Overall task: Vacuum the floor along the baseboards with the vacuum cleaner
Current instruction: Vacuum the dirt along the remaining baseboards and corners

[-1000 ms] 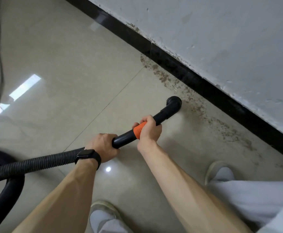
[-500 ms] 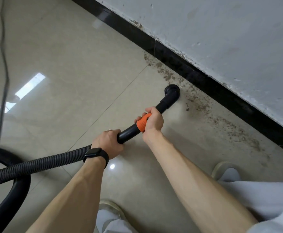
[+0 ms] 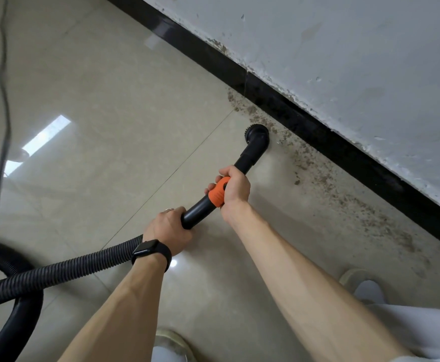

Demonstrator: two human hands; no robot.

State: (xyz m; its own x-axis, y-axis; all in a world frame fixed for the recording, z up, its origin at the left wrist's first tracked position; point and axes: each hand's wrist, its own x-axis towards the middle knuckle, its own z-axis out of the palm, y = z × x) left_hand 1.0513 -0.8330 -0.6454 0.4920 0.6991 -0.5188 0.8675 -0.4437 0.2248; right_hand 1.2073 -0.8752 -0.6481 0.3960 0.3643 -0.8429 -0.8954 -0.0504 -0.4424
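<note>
A black vacuum wand [image 3: 247,158] with an orange collar [image 3: 218,192] ends in a round brush nozzle [image 3: 257,134] set on the beige tile floor [image 3: 114,105], just short of the black baseboard [image 3: 305,121]. My right hand [image 3: 234,188] grips the wand at the orange collar. My left hand [image 3: 168,228] grips the wand's rear end, where the ribbed black hose [image 3: 64,270] joins. A band of brown dirt [image 3: 339,194] lies along the baseboard, from beside the nozzle off to the right.
The hose loops back at the lower left [image 3: 9,317]. A thin dark cable [image 3: 3,100] runs down the left side of the floor. My shoes [image 3: 365,286] stand near the bottom edge. A scuffed white wall [image 3: 357,61] rises above the baseboard.
The nozzle has slid forward and left along the baseboard, closer to the dirt's far end. Both hands kept their grip and moved with the wand.
</note>
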